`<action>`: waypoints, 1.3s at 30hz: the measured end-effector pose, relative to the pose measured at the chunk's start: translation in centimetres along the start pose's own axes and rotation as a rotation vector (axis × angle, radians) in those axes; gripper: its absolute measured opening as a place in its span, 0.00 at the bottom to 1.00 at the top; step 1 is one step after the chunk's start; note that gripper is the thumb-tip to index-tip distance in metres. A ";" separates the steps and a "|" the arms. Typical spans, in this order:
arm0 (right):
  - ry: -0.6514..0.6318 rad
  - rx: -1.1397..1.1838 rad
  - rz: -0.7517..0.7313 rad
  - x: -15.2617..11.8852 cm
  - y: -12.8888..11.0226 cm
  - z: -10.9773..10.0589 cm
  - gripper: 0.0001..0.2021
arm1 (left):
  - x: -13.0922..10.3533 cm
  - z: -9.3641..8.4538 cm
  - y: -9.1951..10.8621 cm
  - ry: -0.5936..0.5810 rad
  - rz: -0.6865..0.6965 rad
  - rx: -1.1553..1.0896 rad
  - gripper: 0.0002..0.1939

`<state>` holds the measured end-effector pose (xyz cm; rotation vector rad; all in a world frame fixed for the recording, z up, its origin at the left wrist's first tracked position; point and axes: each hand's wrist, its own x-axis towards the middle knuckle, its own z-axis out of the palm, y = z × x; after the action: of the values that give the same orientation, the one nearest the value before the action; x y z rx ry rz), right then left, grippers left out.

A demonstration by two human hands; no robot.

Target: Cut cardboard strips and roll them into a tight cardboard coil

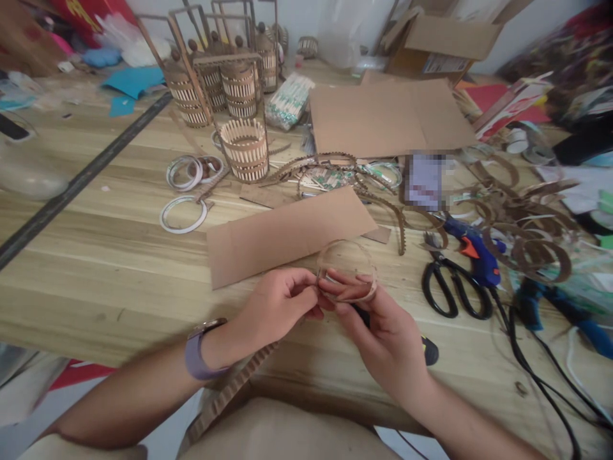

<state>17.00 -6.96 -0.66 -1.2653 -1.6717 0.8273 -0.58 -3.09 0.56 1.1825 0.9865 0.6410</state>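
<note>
My left hand (280,300), with a watch on a purple band at its wrist, pinches the near left side of a thin brown ring (372,291) that looks like a bent cardboard strip. My right hand (383,326) grips the same ring from the right, some fingers passing inside the loop. A corrugated cardboard strip (230,390) runs from beneath my left hand down toward my lap. Under my right hand lies a tool with a black and yellow handle (430,350), mostly hidden. Just beyond the ring is a flat cardboard piece (287,239).
Scissors (454,287), a blue glue gun (474,249) and blue-handled pliers (565,306) lie at right, near curled cardboard strips (541,236). Tape rolls (183,214) and a slatted stick basket (244,150) stand at left. Lidded lantern-like baskets (239,86) and a cardboard sheet (387,118) are behind.
</note>
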 end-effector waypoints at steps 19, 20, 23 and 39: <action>-0.017 -0.143 -0.141 0.0 0.2 -0.2 0.06 | 0.1 -0.4 -0.4 0.014 0.117 0.243 0.13; -0.023 -0.143 -0.144 0.0 0.2 -0.2 0.06 | 0.1 -0.4 -0.4 0.027 0.116 0.249 0.13; -0.048 -0.082 -0.087 0.0 0.3 -0.2 0.05 | 0.0 -0.5 -0.6 0.064 0.096 0.289 0.12; -0.062 -0.033 -0.028 0.3 0.1 -0.7 0.09 | -0.3 -0.7 -0.8 0.058 0.222 0.481 0.13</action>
<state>17.63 -6.64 -0.38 -1.2475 -1.7550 0.8332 -1.38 -3.25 -0.11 1.7233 1.1029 0.6330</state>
